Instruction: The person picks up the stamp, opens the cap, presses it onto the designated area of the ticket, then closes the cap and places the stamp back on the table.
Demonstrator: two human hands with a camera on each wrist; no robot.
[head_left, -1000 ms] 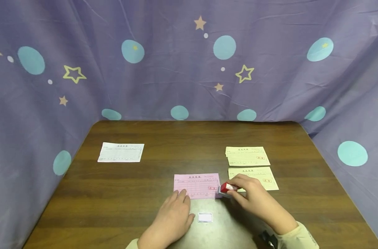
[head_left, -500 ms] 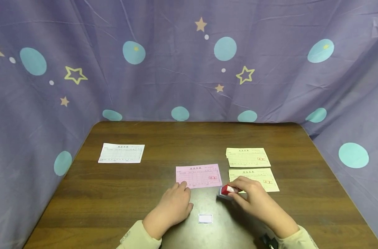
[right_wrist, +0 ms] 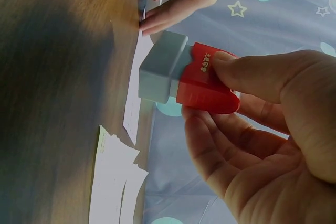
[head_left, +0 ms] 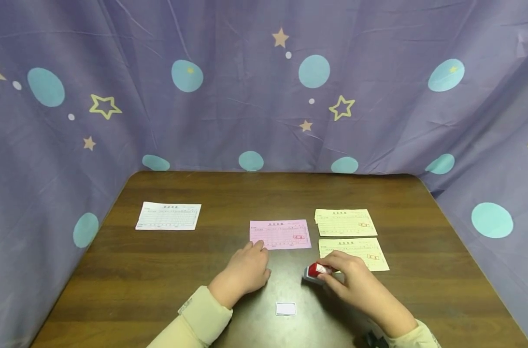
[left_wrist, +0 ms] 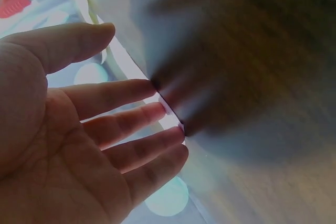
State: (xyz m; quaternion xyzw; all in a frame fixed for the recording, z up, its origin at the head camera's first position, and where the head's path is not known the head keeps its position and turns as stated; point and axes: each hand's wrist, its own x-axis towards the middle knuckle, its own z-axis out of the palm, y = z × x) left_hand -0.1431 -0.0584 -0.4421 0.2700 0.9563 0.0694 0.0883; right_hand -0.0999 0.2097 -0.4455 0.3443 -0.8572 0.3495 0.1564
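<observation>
Between thumb and fingers, my right hand (head_left: pixel 352 278) pinches a red and grey self-inking stamp (head_left: pixel 318 270); the right wrist view shows the red grip (right_wrist: pixel 207 80) and the grey base (right_wrist: pixel 163 69) held above the table. The fingertips of my left hand (head_left: pixel 246 266) touch the near edge of a pink form slip (head_left: pixel 281 234), which bears a red stamped mark at its right. In the left wrist view the fingers (left_wrist: pixel 121 95) are straight and spread. Two yellow form slips (head_left: pixel 344 222), each with a red mark, lie on the right, the nearer one partly behind my right hand.
A white form slip (head_left: pixel 168 216) lies at the far left of the wooden table (head_left: pixel 116 280). A small white rectangular piece with a dark border (head_left: pixel 286 309) lies near the front, between my forearms. A purple curtain (head_left: pixel 246 96) surrounds the table's back and sides.
The pink slip has slid away from me, up the table, with my left hand following it forward. My right hand still holds the stamp in nearly the same place.
</observation>
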